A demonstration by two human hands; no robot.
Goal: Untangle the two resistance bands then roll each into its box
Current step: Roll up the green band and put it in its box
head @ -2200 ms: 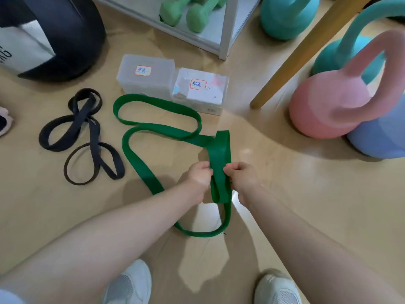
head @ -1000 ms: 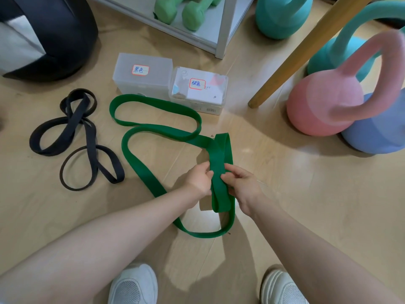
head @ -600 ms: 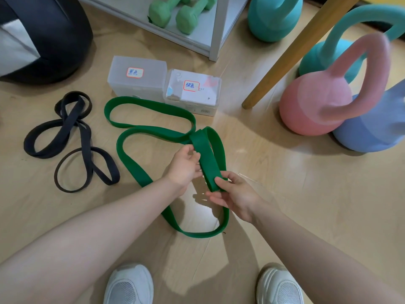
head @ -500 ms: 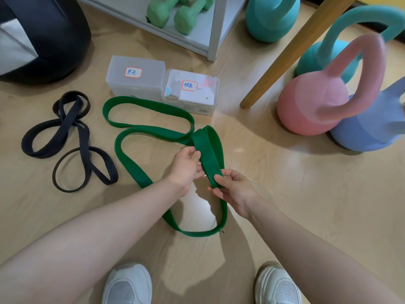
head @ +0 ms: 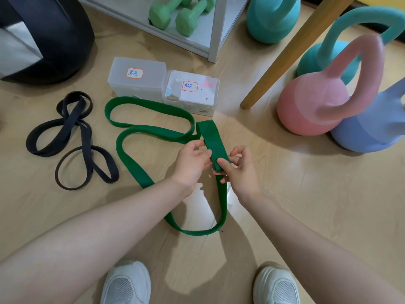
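My left hand [head: 192,160] and right hand [head: 238,170] both pinch a folded end of the green band [head: 135,170], just in front of the box labelled 绿色 [head: 192,93]. The box labelled 黑色 [head: 137,79] touches it; the black band [head: 72,137] lies left.

Kettlebells [head: 315,106], green dumbbells [head: 175,14] on a shelf [head: 197,43].

The floor [head: 306,205] looks like pale wood laminate, smooth with a soft sheen. On it, the green band [head: 140,170] seems matt rubber with a faintly fuzzy face; the black band [head: 85,137] left of it is smoother. Behind the green band, two boxes [head: 138,80] are frosted, translucent plastic with paper labels. The pink kettlebell [head: 313,106] looks matt, rubbery.
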